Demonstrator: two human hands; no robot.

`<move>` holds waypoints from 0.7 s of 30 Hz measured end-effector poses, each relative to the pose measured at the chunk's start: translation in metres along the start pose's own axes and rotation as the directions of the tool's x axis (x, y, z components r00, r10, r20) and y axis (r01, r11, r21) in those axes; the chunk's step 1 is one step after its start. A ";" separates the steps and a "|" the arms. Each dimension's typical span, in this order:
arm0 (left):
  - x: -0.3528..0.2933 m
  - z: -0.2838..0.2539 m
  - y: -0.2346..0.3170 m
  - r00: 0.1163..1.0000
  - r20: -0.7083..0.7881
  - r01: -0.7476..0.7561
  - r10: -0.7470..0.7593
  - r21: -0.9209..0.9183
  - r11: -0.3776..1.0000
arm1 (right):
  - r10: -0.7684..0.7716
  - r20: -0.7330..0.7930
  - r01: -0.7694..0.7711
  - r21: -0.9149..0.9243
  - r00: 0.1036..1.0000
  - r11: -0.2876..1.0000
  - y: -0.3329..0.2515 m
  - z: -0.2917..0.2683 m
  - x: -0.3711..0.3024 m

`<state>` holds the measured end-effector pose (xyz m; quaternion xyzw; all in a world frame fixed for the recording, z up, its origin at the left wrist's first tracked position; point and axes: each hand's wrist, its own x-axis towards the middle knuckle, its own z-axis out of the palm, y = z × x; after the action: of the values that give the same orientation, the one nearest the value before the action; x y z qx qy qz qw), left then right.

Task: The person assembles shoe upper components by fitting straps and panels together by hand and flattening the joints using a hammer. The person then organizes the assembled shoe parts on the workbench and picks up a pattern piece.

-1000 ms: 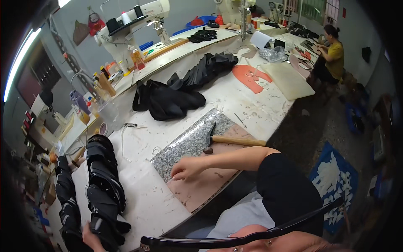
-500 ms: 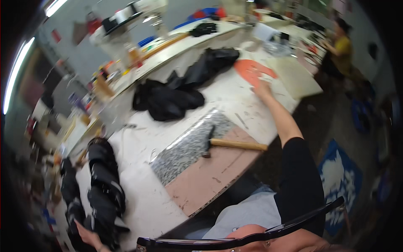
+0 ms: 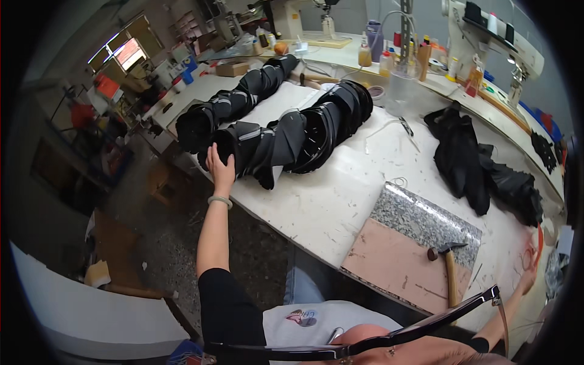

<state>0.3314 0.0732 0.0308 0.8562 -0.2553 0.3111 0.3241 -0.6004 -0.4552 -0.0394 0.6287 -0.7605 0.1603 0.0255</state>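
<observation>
My left hand (image 3: 221,170) reaches to the near end of a long row of nested black shoe-upper-like pieces (image 3: 286,140), thumb apart from the fingers, touching the end piece. A second such row (image 3: 240,97) lies beside it, farther left. At the right rim of the view my right hand (image 3: 528,281) is blurred and close to a thin orange piece (image 3: 539,244); whether it grips anything does not show clearly.
A hammer (image 3: 450,274) rests on a board (image 3: 389,258), half pink, half speckled grey. Black crumpled material (image 3: 465,161) lies behind it. Metal pincers-like tool (image 3: 409,129), a clear container (image 3: 401,91), bottles (image 3: 386,62) and sewing machines (image 3: 517,52) stand farther back.
The view has swung left, bringing the black rows toward the middle. My left hand has gone from beside the rows to a row's near end. My right hand remains near the orange piece.
</observation>
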 end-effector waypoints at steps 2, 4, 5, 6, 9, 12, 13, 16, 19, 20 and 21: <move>-0.014 -0.001 0.004 0.994 -0.100 0.025 -0.032 -0.075 0.997 | 0.024 -0.008 -0.024 -0.014 1.000 1.000 0.006 -0.008 0.005; -0.019 -0.020 0.052 0.991 -0.115 0.038 -0.072 -0.275 0.961 | 0.056 -0.025 -0.057 -0.021 0.998 0.998 0.017 -0.017 0.008; -0.022 -0.034 0.086 0.981 -0.025 0.146 -0.192 -0.554 0.819 | 0.067 -0.035 -0.068 -0.020 0.997 0.998 0.020 -0.019 0.011; -0.024 -0.045 0.118 0.986 0.005 0.117 -0.168 -0.740 0.662 | 0.082 -0.045 -0.083 -0.015 0.996 0.996 0.022 -0.023 0.010; -0.028 -0.110 0.205 0.975 0.024 -0.052 0.219 -0.940 0.337 | 0.138 -0.102 -0.138 0.009 0.985 0.990 0.051 -0.043 0.012; -0.021 -0.156 0.258 0.773 -0.217 -0.229 0.597 -0.972 -0.057 | 0.165 -0.185 -0.152 0.082 0.969 0.985 0.055 -0.071 0.020; -0.021 -0.168 0.269 0.718 -0.270 -0.154 0.642 -0.960 -0.232 | 0.160 -0.214 -0.139 0.112 0.964 0.984 0.045 -0.079 0.025; -0.028 -0.182 0.299 0.757 -0.277 -0.039 0.592 -0.923 -0.382 | 0.175 -0.323 -0.128 0.163 0.930 0.978 0.007 -0.109 0.015; -0.034 -0.187 0.319 0.776 -0.287 -0.004 0.562 -0.893 -0.450 | 0.193 -0.429 -0.124 0.183 0.882 0.975 -0.067 -0.133 -0.024; -0.037 -0.188 0.326 0.776 -0.289 0.002 0.561 -0.887 -0.461 | 0.163 -0.465 -0.066 0.219 0.870 0.974 -0.065 -0.135 -0.022; -0.039 -0.189 0.335 0.773 -0.293 0.010 0.562 -0.881 -0.473 | 0.133 -0.495 0.008 0.273 0.859 0.962 -0.059 -0.136 -0.019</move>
<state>0.0214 -0.0033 0.2487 0.1323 -0.6772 -0.1151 0.7146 -0.5621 -0.4087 0.0974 0.5365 -0.7185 0.4214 0.1357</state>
